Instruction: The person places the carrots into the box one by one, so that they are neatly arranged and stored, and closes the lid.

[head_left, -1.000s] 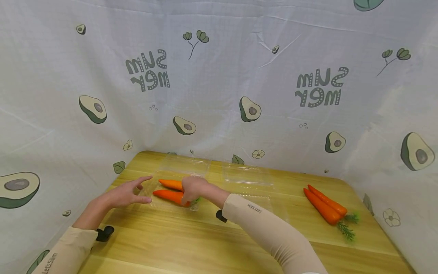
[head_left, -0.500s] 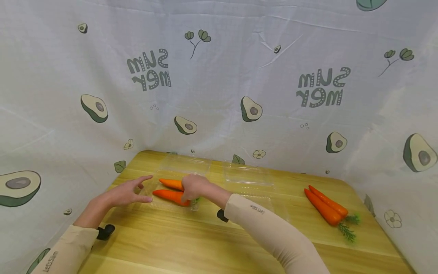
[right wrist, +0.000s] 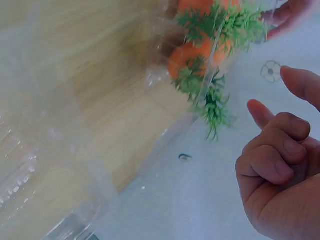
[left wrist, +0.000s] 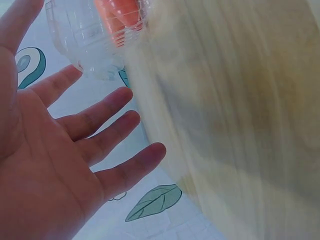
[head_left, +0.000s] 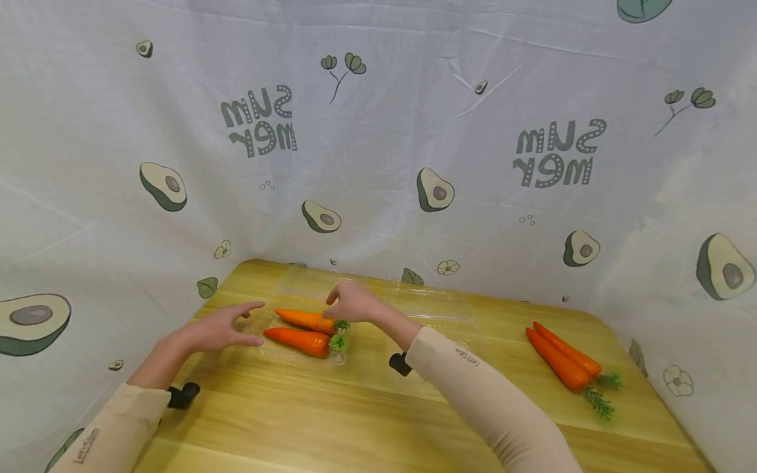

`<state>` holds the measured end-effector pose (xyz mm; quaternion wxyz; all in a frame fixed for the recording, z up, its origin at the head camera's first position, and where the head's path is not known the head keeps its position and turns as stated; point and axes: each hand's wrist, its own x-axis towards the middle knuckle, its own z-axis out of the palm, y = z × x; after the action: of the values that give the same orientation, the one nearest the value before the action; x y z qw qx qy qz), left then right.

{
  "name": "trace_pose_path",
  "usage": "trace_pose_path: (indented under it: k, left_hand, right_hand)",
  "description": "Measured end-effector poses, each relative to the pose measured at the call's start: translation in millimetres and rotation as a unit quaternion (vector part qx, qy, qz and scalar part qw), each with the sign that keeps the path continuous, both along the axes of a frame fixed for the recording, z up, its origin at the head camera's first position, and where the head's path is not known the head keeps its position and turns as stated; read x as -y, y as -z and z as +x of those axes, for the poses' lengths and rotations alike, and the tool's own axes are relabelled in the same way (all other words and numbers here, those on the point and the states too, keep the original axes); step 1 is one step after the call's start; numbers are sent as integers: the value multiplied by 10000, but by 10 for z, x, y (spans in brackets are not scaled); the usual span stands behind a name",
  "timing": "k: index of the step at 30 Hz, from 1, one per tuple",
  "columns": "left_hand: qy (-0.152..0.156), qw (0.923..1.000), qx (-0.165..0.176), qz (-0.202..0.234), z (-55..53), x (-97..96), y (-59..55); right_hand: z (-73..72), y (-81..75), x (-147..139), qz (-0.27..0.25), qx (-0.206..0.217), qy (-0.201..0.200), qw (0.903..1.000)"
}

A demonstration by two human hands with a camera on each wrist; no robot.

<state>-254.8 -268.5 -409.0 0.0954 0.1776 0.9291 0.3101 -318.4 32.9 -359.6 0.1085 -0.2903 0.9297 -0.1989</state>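
Observation:
Two orange carrots (head_left: 298,341) with green tops (head_left: 339,343) lie side by side in a clear plastic container (head_left: 339,359) at the table's left. My left hand (head_left: 219,330) is at the container's left end, thumb and index finger spread around it. In the left wrist view, a fingertip is right at the clear plastic wall (left wrist: 82,37), and the other fingers are spread. Over the tops of the carrots hovers my right hand (head_left: 355,303), holding nothing. Its thumb and index finger stand apart while the other fingers curl loosely, as the right wrist view shows.
Another clear container (head_left: 428,303) stands to the right, its lid toward the back. Two more carrots (head_left: 556,358) with leafy tops lie at the right of the wooden table (head_left: 284,414). A printed curtain (head_left: 378,131) hangs behind and at the sides.
My right hand has let go of the carrots and risen back and to the right, uncovering their green tops. The left hand and the carrots have stayed in place.

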Motion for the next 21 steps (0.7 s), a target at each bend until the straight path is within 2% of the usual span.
trace_pose_path:
  k: [4, 10, 15, 21]
  left_hand:
    - [-35, 9999, -104, -66, -44, -13, -17]
    - [-109, 9997, -84, -184, -68, -44, -65]
    - [-127, 9995, -152, -257, -97, -54, -97]
    - [-209, 9991, -336, -171, -236, -89, -146]
  right_hand:
    - [-67, -26, -99, -398, -14, 203, 9990]
    - [-151, -52, -224, -584, 65, 598, 9965]
    - [-246, -38, -308, -583, 14, 767, 9953]
    - [-354, -15, -366, -535, 69, 1142, 9920]
